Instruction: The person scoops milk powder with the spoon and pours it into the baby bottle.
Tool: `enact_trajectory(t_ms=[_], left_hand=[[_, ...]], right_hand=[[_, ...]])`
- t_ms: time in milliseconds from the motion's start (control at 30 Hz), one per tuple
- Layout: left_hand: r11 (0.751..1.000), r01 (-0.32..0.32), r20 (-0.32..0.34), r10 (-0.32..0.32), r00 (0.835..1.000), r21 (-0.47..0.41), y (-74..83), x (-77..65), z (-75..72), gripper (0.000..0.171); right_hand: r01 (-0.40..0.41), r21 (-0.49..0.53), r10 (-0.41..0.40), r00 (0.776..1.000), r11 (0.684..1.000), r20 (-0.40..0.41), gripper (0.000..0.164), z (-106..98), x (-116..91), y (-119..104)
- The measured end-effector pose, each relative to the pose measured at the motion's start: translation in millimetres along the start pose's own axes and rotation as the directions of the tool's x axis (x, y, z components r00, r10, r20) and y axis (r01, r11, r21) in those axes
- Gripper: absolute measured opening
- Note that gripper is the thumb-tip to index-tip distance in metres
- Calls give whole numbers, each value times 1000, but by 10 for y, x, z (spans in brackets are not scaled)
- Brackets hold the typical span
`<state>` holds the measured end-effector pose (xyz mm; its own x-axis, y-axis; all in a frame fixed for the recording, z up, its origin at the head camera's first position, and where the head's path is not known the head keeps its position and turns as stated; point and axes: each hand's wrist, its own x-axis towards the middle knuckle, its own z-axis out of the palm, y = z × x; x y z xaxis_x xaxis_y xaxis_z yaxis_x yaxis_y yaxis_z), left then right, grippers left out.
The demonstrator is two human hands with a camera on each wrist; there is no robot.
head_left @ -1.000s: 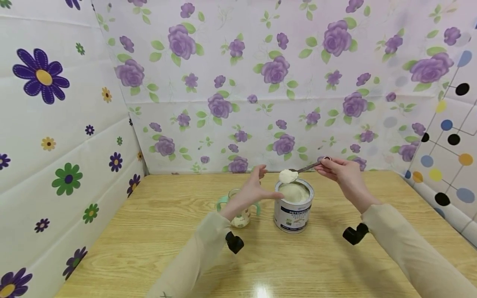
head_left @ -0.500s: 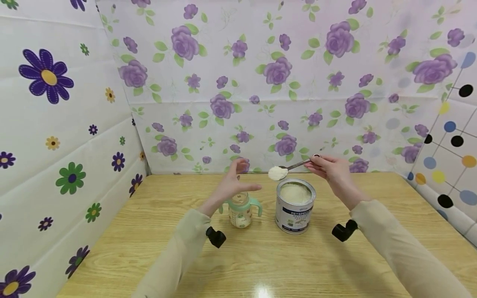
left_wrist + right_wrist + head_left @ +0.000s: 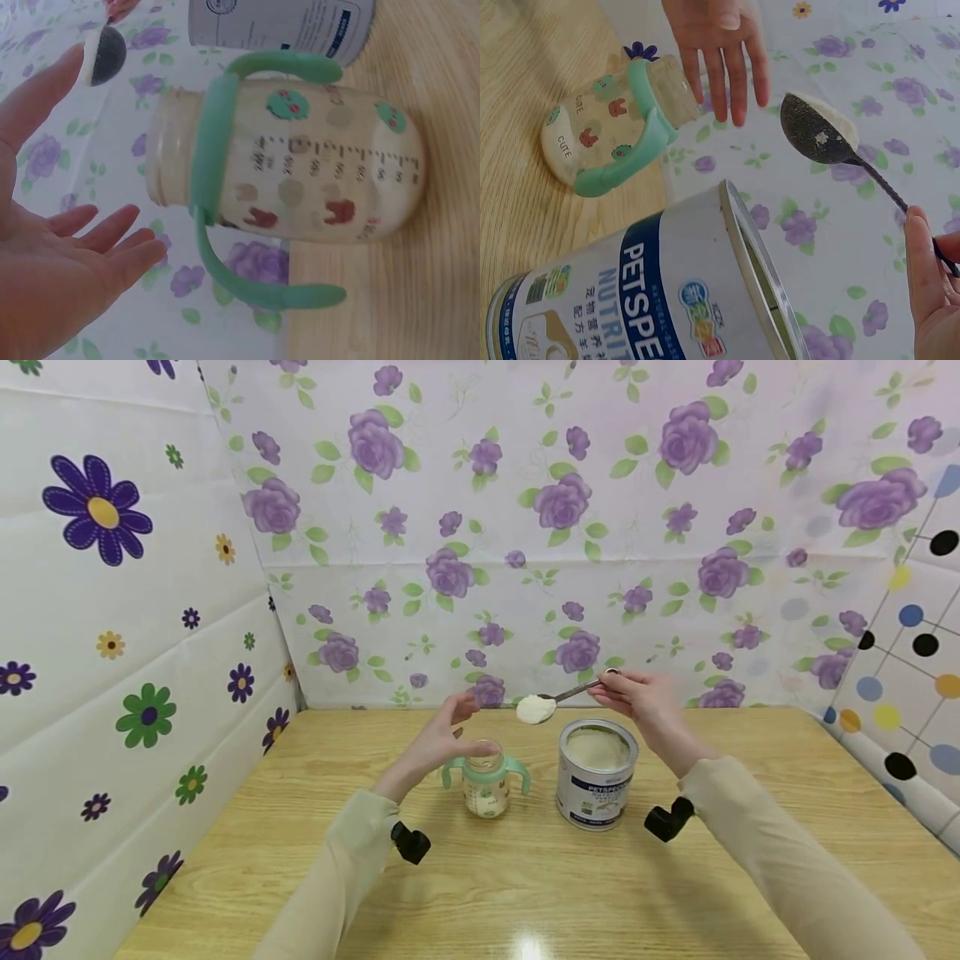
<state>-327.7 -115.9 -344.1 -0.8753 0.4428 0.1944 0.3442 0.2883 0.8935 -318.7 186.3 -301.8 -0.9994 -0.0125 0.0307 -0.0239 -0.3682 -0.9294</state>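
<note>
My right hand [image 3: 648, 710] pinches the handle of a dark metal spoon [image 3: 821, 133], heaped with pale powder [image 3: 534, 709]. The spoon's bowl hangs in the air between the bottle and the can, higher than both. A clear baby bottle [image 3: 315, 157] with a mint-green collar and two handles stands upright on the table, its mouth uncovered and some pale powder inside. Beside the bottle's mouth, my left hand [image 3: 435, 745] has its fingers spread and holds nothing. The uncapped milk powder can [image 3: 596, 777] stands right of the bottle, below my right hand.
Everything stands on a light wooden table [image 3: 480, 893]. A floral cloth wall [image 3: 420, 535] rises along the table's back edge. Patterned cloth walls also close off the left and right sides.
My right hand has carried the loaded spoon leftward, from over the can toward the bottle. My left hand has moved left and slightly down, uncovering the bottle in the head view.
</note>
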Motion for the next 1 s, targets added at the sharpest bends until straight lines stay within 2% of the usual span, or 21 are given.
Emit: enact_trajectory(t_ms=[167, 300, 500, 633, 833, 1000], left_hand=[[1000, -25, 47, 24, 999, 6, -129, -19, -36, 83], [1000, -21, 87, 19, 996, 21, -230, -47, -62, 82], [1000, -8, 121, 5, 993, 25, -350, -92, -90, 82], [999, -13, 130, 8, 991, 37, -395, -96, -80, 77], [993, -13, 152, -5, 988, 114, -420, -94, -54, 73], [989, -24, 150, 2, 989, 145, -429, -81, -38, 71]], right_hand=[[3, -24, -3, 1000, 1000, 11, 12, 70, 23, 38], [-6, -23, 6, 1000, 1000, 14, 8, 116, 35, 71], [-8, -51, 9, 1000, 999, 24, 12, 175, 41, 113], [-4, -98, 5, 1000, 995, 17, 16, 215, 63, 156], [-11, -175, 14, 1000, 985, 17, 24, 289, 98, 225], [1, -209, 5, 1000, 978, 27, 26, 334, 119, 276]])
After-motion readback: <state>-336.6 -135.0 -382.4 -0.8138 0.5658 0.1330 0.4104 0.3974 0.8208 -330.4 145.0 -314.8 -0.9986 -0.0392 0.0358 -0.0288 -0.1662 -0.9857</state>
